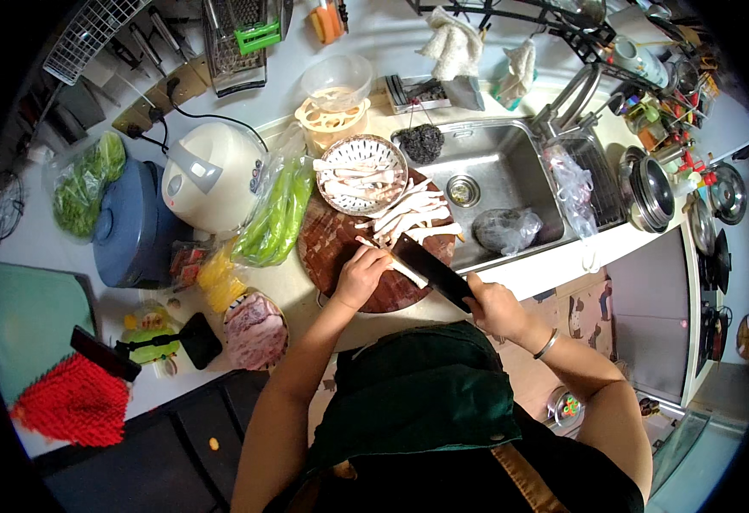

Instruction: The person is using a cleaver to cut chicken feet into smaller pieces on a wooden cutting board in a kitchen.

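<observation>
My left hand pinches one pale chicken foot flat against a round wooden chopping board. In my right hand is the handle of a cleaver with a dark, broad blade. The blade slants over the board's right side, beside the held foot; whether it touches the foot cannot be made out. A heap of chicken feet lies on the board just beyond the blade. Behind it, a patterned bowl contains several more feet.
Right of the board is a steel sink with a bagged item inside. Bagged green peppers, a cream rice cooker and a plate of raw meat stand left. A phone on a holder is at lower left.
</observation>
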{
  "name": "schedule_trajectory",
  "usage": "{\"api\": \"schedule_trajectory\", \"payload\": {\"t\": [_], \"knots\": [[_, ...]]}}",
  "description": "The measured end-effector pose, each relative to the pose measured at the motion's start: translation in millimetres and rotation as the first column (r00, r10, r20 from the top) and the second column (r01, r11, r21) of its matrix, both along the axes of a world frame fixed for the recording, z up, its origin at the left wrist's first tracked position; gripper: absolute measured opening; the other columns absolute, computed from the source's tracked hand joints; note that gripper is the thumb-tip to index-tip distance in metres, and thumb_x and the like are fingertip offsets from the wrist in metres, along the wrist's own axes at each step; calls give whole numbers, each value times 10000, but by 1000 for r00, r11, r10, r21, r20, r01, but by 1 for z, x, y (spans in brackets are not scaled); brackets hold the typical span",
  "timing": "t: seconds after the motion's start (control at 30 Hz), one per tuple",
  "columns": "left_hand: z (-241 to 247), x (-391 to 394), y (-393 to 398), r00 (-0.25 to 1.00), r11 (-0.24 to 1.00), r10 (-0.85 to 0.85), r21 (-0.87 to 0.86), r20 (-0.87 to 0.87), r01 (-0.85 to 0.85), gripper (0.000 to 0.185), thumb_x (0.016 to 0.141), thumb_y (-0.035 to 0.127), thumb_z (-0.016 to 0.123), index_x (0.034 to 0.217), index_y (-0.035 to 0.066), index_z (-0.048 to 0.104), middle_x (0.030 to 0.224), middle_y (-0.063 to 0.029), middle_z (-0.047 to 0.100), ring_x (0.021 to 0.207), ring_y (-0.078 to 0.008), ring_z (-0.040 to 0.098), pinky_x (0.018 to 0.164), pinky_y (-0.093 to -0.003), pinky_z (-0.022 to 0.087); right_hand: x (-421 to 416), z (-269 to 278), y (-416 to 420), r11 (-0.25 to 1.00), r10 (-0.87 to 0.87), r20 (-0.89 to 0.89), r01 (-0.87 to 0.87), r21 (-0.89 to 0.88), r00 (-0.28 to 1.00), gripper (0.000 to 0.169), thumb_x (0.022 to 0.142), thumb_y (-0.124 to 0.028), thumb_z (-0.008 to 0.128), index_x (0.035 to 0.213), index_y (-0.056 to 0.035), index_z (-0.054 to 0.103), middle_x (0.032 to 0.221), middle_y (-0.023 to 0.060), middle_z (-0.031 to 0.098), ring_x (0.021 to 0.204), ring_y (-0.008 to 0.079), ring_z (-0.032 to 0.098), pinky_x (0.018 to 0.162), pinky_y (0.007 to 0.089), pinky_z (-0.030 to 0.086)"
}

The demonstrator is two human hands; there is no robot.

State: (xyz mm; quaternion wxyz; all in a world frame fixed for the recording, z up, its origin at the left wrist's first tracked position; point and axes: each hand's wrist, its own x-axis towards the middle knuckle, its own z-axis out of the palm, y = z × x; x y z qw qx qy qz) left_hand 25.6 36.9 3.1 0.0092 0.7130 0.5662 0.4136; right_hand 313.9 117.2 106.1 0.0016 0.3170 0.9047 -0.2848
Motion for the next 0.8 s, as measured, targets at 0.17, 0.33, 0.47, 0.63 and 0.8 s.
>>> {"api": "schedule_trajectory", "payload": {"t": [0.17,0.33,0.47,0.63,0.8], "knots": [[-6,-2,-1,1000,1000,6,1,-2,-6,163,786,66,753,922,43,665,924,-70,635,869,-272,624,745,-367,548,-10,-11,-6,998,-63,-154,58,-33,986,257,883,-49,649,1019,15,440,680,274,601,682,497,614,586,555,476],[-6,-2,-1,1000,1000,6,-4,-1,-6,184,779,60,764,939,38,674,927,-74,642,861,-276,624,739,-370,544,-26,-18,-5,997,-75,-138,77,7,988,281,887,-63,638,1051,30,430,692,259,619,672,473,628,584,535,494],[-10,-2,0,1000,1000,12,6,2,-12,186,777,62,766,937,41,673,922,-71,640,855,-276,621,737,-371,541,-39,-17,-2,995,-102,-168,105,4,980,313,886,-75,634,1087,49,429,701,255,630,678,465,635,593,529,503],[-6,-3,1,1000,1000,9,8,-13,-9,169,780,66,766,918,38,672,901,-72,637,847,-274,618,729,-368,538,-46,-27,-2,992,-109,-258,123,38,960,360,883,-44,645,1155,53,429,672,286,598,646,479,615,554,530,475],[-10,-3,0,1000,1000,24,14,-12,-24,168,779,63,765,916,34,672,899,-74,635,844,-275,617,725,-367,537,-17,-19,-8,993,-115,-115,110,-49,987,302,890,-85,639,1072,23,423,698,260,628,679,481,627,605,552,492]]}}
